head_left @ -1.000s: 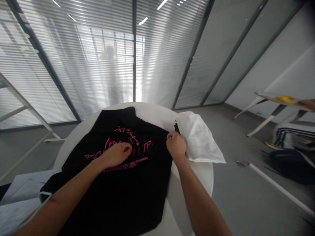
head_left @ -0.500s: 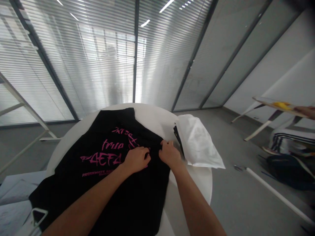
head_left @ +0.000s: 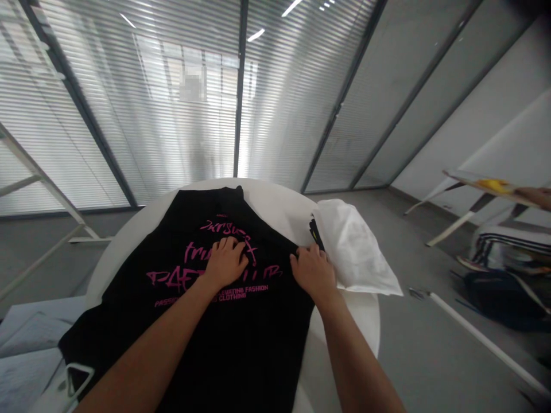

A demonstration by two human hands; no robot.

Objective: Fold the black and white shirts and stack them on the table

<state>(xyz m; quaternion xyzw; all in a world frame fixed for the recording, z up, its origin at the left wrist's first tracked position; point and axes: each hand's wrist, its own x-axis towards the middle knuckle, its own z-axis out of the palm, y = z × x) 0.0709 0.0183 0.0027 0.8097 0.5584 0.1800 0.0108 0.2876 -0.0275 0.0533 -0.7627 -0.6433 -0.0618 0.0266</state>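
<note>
A black T-shirt (head_left: 253, 338) with pink lettering lies spread over a round white table (head_left: 279, 198). My left hand (head_left: 227, 261) rests on the print near the middle, its fingers apart and partly covering the letters. At the shirt's right edge, my right hand (head_left: 313, 271) has its fingers curled on the black fabric and seems to grip it; the fingertips are partly hidden. Just beyond that hand sits a folded white cloth or bag (head_left: 355, 246), with something black showing at its left side.
A white metal frame (head_left: 55, 192) stands at the left. Pale sheets (head_left: 34, 327) and a white looped object (head_left: 80, 378) are at lower left. To the right are a white pole (head_left: 482, 338), a dark bag (head_left: 495, 298) and another table (head_left: 477, 178) with a person's hand (head_left: 534, 195).
My left hand has moved up and left across the print, its fingers spreading. My right hand has shifted right, and the shirt's right edge has moved with it, so more lettering shows.
</note>
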